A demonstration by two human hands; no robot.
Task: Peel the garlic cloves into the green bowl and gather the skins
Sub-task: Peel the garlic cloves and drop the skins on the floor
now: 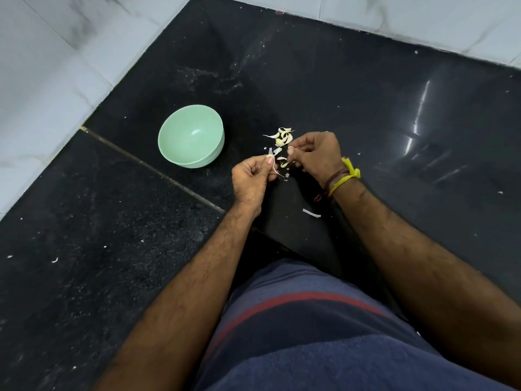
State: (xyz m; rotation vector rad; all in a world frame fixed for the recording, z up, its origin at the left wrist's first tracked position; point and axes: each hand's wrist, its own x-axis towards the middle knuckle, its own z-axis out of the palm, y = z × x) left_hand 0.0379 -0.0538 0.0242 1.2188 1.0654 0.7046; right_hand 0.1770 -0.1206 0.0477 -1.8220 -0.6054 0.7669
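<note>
A small pale garlic clove (270, 157) is pinched at the fingertips of the left hand (251, 179), fingers curled; a thin papery strand of skin hangs from it toward the person; its long axis can't be told, too small. The right hand (315, 153) is curled too, thumb & forefinger nipped on a pale bit (290, 149), prob. skin or clove, can't be told which. Loose skins (283, 136), thin, curled, yellowish-white, are heaped on the counter just beyond & between the hands; one white strip (311, 213) is seen nearer the person. The green bowl (191, 136), round, smooth, matte, is stood upright left of the hands, apart from them. The counter (366, 88) is polished black stone, speckled, w/ a seam on the left; white marbled wall tiles (50, 52) are set behind. Yellow & brown threads (342, 177) are tied on the right wrist.
</note>
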